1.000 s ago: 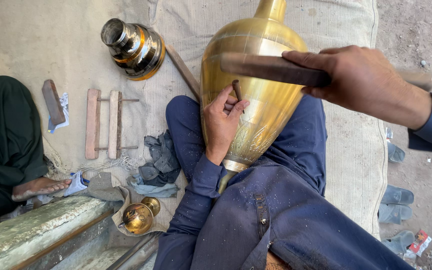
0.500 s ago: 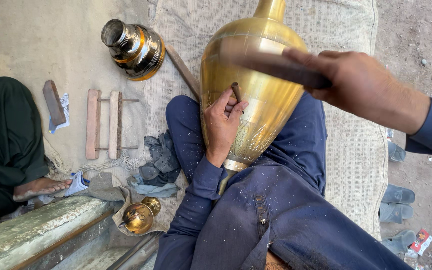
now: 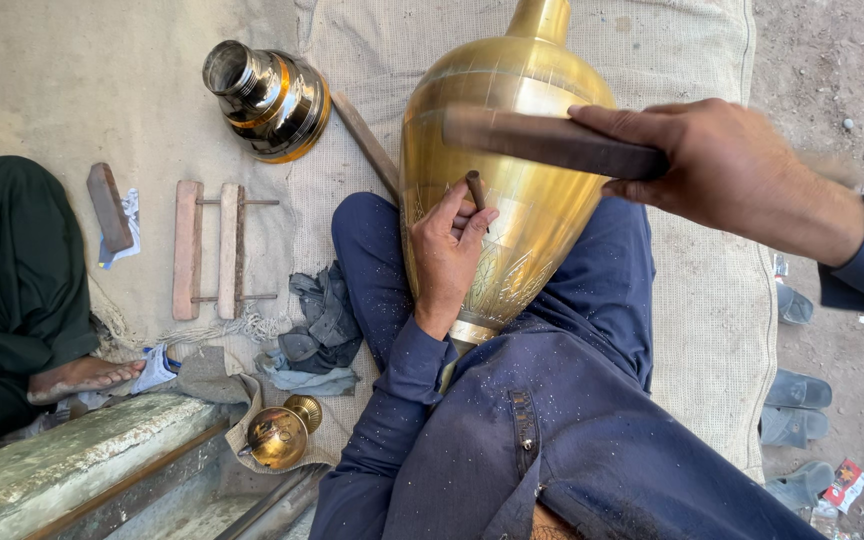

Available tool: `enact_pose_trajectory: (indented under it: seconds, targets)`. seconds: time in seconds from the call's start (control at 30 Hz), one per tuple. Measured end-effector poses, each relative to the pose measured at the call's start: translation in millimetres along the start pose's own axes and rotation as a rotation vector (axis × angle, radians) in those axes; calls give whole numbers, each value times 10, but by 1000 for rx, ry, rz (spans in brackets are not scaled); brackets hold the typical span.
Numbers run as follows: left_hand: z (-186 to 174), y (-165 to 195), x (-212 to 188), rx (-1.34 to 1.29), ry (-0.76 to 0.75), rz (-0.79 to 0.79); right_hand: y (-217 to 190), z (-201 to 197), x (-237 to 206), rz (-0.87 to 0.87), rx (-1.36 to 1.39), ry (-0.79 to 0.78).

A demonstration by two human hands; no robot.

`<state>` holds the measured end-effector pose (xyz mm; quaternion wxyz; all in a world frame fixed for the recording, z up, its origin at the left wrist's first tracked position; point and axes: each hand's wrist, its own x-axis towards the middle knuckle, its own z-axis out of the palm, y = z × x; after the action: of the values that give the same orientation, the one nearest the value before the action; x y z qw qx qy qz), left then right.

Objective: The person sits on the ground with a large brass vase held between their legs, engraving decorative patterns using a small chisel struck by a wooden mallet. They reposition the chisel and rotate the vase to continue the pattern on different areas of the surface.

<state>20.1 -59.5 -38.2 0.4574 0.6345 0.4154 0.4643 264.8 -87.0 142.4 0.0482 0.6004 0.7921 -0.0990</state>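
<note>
A large brass vase [image 3: 512,120] lies across my lap, its neck pointing away from me. My left hand [image 3: 447,255] rests on its side and pinches a short dark chisel [image 3: 475,188] against the engraved metal. My right hand [image 3: 737,170] grips a flat brown wooden mallet [image 3: 542,140] held just above the chisel's top. Leaf-like engraving shows on the vase's lower body.
A smaller brass vessel [image 3: 270,98] lies on the burlap mat [image 3: 712,300]. A wooden frame [image 3: 207,250], a wooden block [image 3: 110,207], rags [image 3: 322,330] and a small brass knob piece [image 3: 280,432] sit to my left. Another person's foot [image 3: 82,375] is at far left. Sandals [image 3: 797,405] lie right.
The mallet in my right hand has shifted slightly over the chisel, swinging up and down. My left hand and the vase have stayed in place.
</note>
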Motion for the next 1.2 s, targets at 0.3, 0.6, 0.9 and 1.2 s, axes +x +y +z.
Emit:
enact_pose_trajectory:
  seconds: [0.3, 0.6, 0.9, 1.2]
  targets:
    - [8, 18, -15, 50, -1, 12, 9, 38, -30, -129, 150, 193]
    - [10, 34, -14, 33, -5, -34, 3, 41, -40, -27, 8, 34]
    - [16, -8, -60, 46, 8, 16, 14, 41, -58, -154, 281, 207]
    - [19, -13, -91, 29, 6, 29, 36, 71, -86, -30, -32, -6]
